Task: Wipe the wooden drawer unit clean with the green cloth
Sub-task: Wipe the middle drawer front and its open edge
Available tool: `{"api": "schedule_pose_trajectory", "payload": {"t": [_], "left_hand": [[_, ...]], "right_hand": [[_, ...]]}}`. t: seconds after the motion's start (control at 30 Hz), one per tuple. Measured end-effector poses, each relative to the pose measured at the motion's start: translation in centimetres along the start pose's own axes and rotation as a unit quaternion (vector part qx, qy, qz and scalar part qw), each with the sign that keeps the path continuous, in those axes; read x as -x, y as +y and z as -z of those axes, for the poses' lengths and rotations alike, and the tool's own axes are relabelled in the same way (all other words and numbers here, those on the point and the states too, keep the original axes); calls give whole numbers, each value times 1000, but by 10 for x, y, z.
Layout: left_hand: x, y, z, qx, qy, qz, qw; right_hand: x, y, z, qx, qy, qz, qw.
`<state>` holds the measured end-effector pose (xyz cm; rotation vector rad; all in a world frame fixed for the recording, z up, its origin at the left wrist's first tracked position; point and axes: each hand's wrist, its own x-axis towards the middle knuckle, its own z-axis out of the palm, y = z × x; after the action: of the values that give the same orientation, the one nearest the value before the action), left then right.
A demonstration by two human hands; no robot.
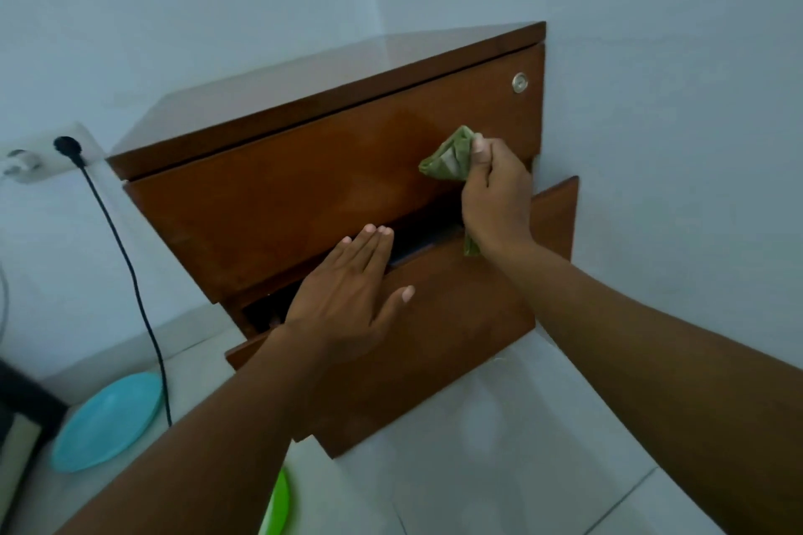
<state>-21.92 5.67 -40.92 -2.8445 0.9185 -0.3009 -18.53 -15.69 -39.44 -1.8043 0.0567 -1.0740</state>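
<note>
A glossy brown wooden drawer unit stands in a corner against pale walls. Its lower drawer is pulled partly out, leaving a dark gap below the upper drawer front. My right hand is shut on a bunched green cloth and presses it against the right part of the upper drawer front, below a round silver lock. A tail of the cloth hangs under my wrist. My left hand lies flat with fingers spread on the top edge of the lower drawer front.
A wall socket at the left holds a black plug, whose cable runs down to the floor. A light blue plate lies on the white tiled floor at lower left. A bright green object shows at the bottom edge.
</note>
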Motion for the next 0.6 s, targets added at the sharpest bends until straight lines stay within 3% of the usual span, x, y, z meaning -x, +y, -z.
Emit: {"api": "schedule_pose_trajectory", "payload": {"t": [0.33,0.53,0.6], "left_hand": [[93,-52,-15,25,56,81,995],[117,-60,-28,29,93,107,989],[116,-57,-28,38,99,110,988]], "right_hand": [[106,-56,-67,5,-139,118,983],[131,-54,-63,4,-206,154,966],[124,-56,-63,78,-196,197,957]]}}
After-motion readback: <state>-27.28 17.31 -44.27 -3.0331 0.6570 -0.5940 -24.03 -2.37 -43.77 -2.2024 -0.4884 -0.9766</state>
